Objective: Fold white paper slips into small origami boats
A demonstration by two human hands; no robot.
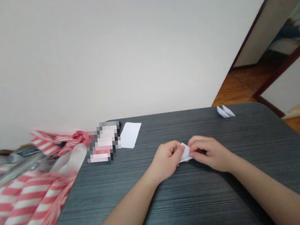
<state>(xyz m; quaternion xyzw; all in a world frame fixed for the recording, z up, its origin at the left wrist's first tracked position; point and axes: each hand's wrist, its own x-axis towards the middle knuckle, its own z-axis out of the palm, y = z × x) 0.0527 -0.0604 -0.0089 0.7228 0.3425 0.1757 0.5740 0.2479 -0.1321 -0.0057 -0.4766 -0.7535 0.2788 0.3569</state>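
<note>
Between my two hands, over the middle of the dark table (157, 196), is a small folded piece of white paper (185, 152). My left hand (169, 160) is closed on its left side, with the thumb lying on top. At the right edge of the paper, my right hand (210, 152) pinches it between thumb and fingers. The fingers cover part of the paper, so its full shape is hidden. Near the far right edge of the table sits a folded white paper shape (226, 111) with two pointed halves, like a small boat.
White paper sheets (131, 135) lie at the back left, beside a pixelated phone-like object (104, 141). Red-and-white striped bags (33, 196) are heaped left of the table. A pale wall (134, 51) rises behind it. A doorway with wooden floor (238, 83) is at right.
</note>
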